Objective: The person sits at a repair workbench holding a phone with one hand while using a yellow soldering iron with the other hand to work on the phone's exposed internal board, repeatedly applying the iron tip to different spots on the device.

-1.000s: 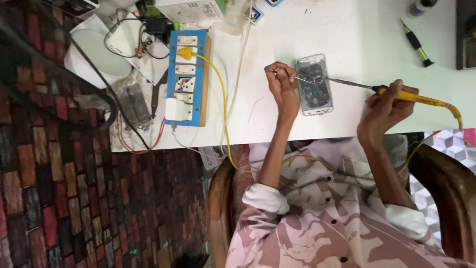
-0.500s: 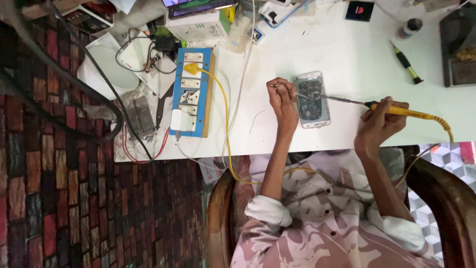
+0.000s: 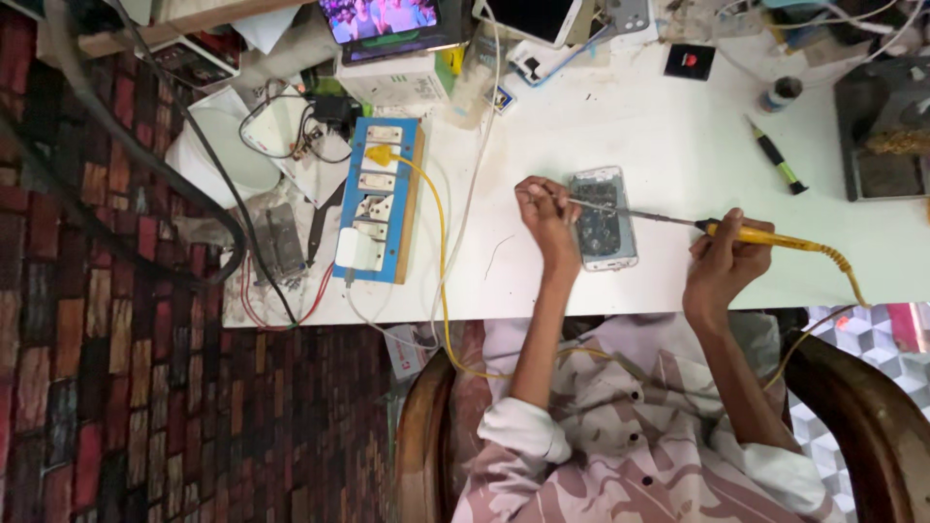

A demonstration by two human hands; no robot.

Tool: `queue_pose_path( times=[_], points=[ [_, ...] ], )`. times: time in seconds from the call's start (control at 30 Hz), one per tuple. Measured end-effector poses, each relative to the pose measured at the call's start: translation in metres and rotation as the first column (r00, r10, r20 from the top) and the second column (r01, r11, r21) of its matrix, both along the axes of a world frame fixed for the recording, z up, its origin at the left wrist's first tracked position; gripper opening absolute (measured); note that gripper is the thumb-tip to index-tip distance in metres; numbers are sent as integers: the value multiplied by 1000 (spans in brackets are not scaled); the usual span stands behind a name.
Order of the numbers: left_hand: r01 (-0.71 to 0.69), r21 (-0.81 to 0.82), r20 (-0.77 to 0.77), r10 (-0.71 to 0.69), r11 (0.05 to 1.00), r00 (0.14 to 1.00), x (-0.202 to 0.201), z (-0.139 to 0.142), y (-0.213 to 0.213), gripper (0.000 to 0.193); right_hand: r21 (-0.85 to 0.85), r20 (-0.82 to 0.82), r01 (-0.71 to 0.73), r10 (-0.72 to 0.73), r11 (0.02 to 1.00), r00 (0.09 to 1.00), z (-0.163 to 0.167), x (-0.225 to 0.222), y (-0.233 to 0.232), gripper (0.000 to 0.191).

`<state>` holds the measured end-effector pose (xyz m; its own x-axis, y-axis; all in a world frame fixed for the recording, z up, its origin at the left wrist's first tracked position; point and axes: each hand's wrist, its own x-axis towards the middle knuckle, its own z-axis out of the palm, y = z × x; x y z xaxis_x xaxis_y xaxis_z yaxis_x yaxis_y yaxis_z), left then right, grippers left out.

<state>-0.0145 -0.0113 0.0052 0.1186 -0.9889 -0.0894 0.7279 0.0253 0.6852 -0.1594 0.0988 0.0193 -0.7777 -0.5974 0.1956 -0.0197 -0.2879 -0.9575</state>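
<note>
An opened phone (image 3: pixel 603 221) lies face down on the white table (image 3: pixel 678 126), its inner board showing. My left hand (image 3: pixel 545 215) rests at the phone's left edge, its fingers pinched on a thin wire. A yellow-handled soldering iron (image 3: pixel 758 235) is gripped by my right hand (image 3: pixel 722 263). Its long metal tip reaches left across the phone's upper part. The iron's yellow cord (image 3: pixel 851 279) drops over the table's front edge.
A blue socket board (image 3: pixel 383 199) with a yellow plug and several cables lies left of my hands. A green-and-black screwdriver (image 3: pixel 775 157), a small bottle (image 3: pixel 780 94) and a dark tray (image 3: pixel 886 126) sit at the right. A lit screen (image 3: pixel 380 19) stands at the back.
The view has tilted, so the table and phone sit lower in the picture. Both hands stay at the phone, with the iron's tip still over it.
</note>
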Motion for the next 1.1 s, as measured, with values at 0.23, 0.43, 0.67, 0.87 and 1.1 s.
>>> queue_pose_path(
  times=[0.23, 0.43, 0.67, 0.87, 1.1],
  points=[
    [-37, -39, 28, 38, 999, 999, -20, -5, 3, 26, 25, 4, 0, 0, 1000, 1000, 1, -1, 1, 23],
    [29, -70, 89, -23, 997, 996, -20, -3, 9, 23, 3, -8, -20, 20, 1000, 1000, 7, 2, 1, 26],
    [92, -321, 314, 14, 942, 949, -9, 1, 10, 32, 70, -73, 14, -9, 997, 997, 4, 2, 3, 26],
    [196, -363, 404, -35, 911, 914, 2, 2, -1, 39, 42, -58, 2, 0, 999, 998, 0, 0, 3, 25],
    [213, -379, 481, -5, 901, 877, 0, -8, 7, 33, 39, -63, -6, 9, 999, 998, 0, -1, 4, 25]
  ],
)
